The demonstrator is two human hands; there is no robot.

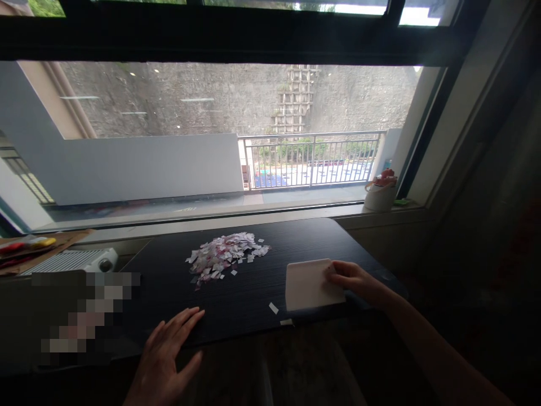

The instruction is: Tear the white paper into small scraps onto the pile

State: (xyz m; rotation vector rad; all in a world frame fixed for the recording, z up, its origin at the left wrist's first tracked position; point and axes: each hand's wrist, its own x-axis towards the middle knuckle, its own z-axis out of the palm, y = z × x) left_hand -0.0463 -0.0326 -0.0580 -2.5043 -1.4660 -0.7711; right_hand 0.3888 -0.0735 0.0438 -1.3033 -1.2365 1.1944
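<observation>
At the right part of the dark table, my right hand (349,277) pinches the right side of a pale square card (307,285), thumb and fingers closed on it. The card is close to the tabletop; I cannot tell whether it touches. My left hand (171,344) is at the table's front edge, fingers stretched out and holding nothing. Beyond it lies a heap of small cut paper pieces (226,254), white with some pinkish ones. Two stray paper strips (274,308) lie near the front edge, by the card's lower left corner.
The dark table (249,327) stands against a window sill (346,210). On the sill at right is a white container (380,195) with something reddish on top. At left are a white ribbed appliance (80,262) and brown cardboard (67,241). A blurred patch covers the lower left.
</observation>
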